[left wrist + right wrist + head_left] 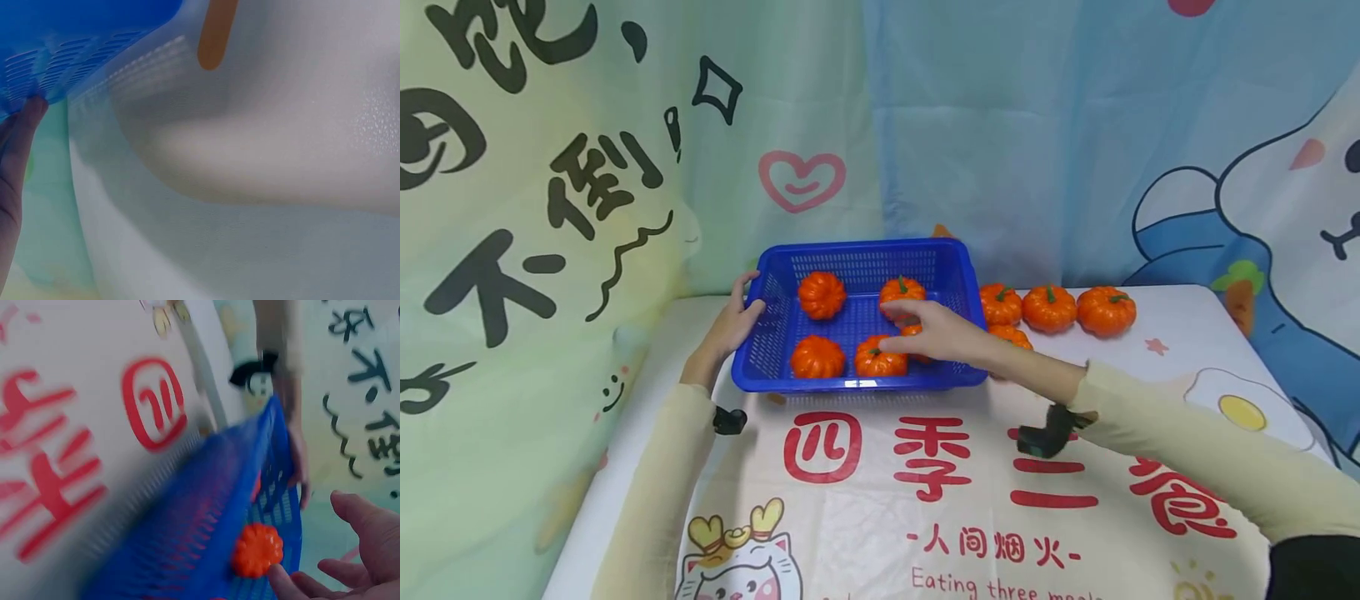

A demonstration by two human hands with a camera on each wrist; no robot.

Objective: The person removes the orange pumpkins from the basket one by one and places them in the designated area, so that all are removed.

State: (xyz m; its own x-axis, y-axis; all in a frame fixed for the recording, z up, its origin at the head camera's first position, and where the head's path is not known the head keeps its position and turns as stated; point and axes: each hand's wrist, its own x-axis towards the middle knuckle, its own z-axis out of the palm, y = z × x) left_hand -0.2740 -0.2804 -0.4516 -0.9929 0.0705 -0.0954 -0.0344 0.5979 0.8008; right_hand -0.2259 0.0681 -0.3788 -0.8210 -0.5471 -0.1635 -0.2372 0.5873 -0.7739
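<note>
A blue plastic basket (859, 385) with slotted walls holds several small orange pumpkins, among them one at the back left (822, 295) and one at the front left (817, 357). At the basket's left rim, my left hand (730, 323) grips the edge; in the left wrist view a finger (31, 119) lies against the slotted wall. My right hand (936, 332) is over the basket's right half, thumb and fingers spread with nothing between them. Beneath it, a front pumpkin (874, 360) and a back pumpkin (901, 289) show, and another is partly hidden by the hand.
Right of the basket, several more pumpkins sit on the table, including a middle one (1049, 309) and a rightmost one (1106, 312). A printed white cloth (865, 525) covers the table. Behind it hangs a patterned curtain (977, 142).
</note>
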